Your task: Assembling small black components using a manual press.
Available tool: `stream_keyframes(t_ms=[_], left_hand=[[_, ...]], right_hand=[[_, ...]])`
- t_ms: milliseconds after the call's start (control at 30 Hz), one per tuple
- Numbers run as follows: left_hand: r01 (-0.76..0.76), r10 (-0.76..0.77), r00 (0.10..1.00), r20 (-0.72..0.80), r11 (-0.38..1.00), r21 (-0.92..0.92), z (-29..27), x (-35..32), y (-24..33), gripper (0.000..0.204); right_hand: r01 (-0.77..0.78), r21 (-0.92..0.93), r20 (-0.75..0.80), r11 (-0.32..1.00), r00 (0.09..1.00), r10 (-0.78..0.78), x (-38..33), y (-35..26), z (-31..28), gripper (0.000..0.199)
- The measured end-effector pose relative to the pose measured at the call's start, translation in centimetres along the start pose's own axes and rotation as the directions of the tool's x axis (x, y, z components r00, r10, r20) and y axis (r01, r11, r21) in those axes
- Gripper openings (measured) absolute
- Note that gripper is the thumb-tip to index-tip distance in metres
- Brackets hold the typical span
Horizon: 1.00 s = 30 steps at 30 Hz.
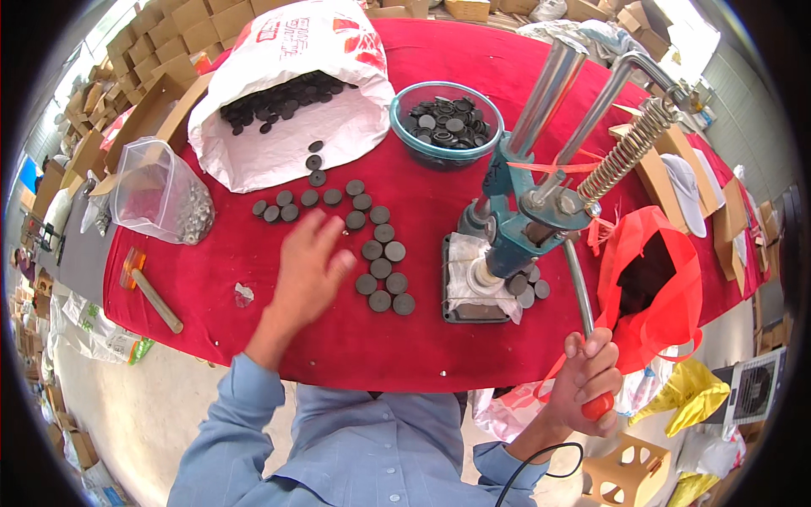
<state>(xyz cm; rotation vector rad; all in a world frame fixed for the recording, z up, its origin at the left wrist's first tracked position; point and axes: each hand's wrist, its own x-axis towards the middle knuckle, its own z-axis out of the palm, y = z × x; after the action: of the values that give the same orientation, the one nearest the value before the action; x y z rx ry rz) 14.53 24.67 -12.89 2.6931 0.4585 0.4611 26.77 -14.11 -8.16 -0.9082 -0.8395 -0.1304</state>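
My left hand (pixel 308 262) hovers over the red cloth, fingers apart, beside several round black discs (pixel 383 232) laid out in a bent double row. Its fingertips are close to the row's left part; nothing shows in its grasp. My right hand (pixel 587 372) is wrapped round the lever (pixel 579 283) of a green hand press (pixel 515 228), near the lever's red knob (pixel 598 406). White wrapping covers the press base (pixel 465 313). A few more discs (pixel 525 297) lie right beside that base, partly hidden by the press.
A white sack (pixel 287 51) lies with its mouth toward me, black discs inside. A bowl (pixel 404 139) of black caps stands behind the press. On the left are a clear plastic tub (pixel 139 190) with metal parts and a hammer (pixel 156 300). A red bag (pixel 625 245) sits at right.
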Motion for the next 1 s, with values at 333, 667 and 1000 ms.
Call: stream_keyframes(t_ms=[333,667,1000], left_hand=[[0.128,-0.087,0.952,-0.294,0.984,0.124,1.5,5.5,-12.8,0.048],[-0.069,0.061,0.997,-0.042,0.974,-0.215,2.6,3.2,-3.9,0.059],[-0.226,0.257,0.958,0.126,0.949,-0.218,5.4,9.4,-2.2,0.065]], right_hand=[[-0.014,0.009,-0.039,1.000,0.999,0.014,0.1,0.1,0.6,0.052],[-0.023,0.089,0.037,0.996,0.999,0.020,-0.2,0.2,-0.2,0.042],[-0.005,0.013,-0.034,1.000,0.999,0.005,-0.1,0.2,0.4,0.051]])
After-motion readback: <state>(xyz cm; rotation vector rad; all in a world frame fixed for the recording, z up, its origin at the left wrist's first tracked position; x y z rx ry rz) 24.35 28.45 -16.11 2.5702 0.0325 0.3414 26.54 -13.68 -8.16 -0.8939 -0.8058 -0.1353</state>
